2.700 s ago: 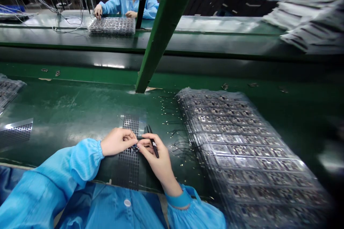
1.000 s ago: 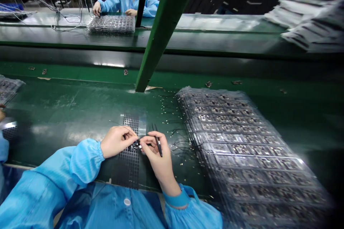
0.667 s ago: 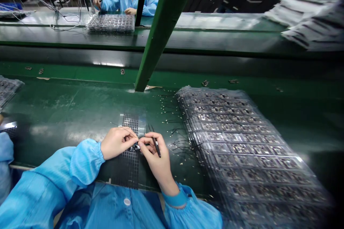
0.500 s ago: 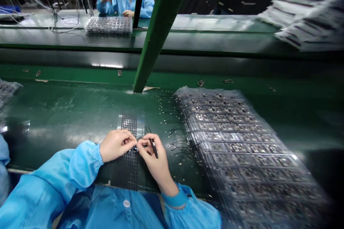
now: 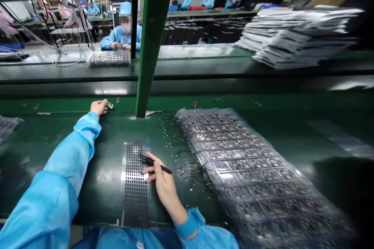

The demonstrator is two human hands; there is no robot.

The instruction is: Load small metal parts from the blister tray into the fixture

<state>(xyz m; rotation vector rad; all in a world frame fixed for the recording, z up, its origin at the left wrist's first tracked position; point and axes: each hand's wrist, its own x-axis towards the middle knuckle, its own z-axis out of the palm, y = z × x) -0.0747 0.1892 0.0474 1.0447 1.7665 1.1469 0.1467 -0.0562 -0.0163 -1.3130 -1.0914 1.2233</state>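
Observation:
My left hand [image 5: 98, 107] is stretched far forward to the green belt strip, its fingertips closed on a small metallic part [image 5: 110, 104]. Close to me, my right hand [image 5: 162, 181] rests on the dark green bench and holds black tweezers [image 5: 154, 162], their tips pointing left. Just left of that hand lies a long black perforated strip [image 5: 134, 186], running from near the bench's front edge away from me. Both my sleeves are light blue.
A big stack of clear trays [image 5: 251, 171] holding small parts fills the right side. A slanted green post [image 5: 150, 46] rises behind the strip. Loose parts [image 5: 194, 104] dot the belt. Across it, a person in blue [image 5: 121, 35] works at another tray [image 5: 108, 58]. Stacked sheets [image 5: 298, 37] sit far right.
My left hand has left the strip and reached far forward to the belt with a small part. The right hand stays by the strip with the tweezers. My head has tilted up.

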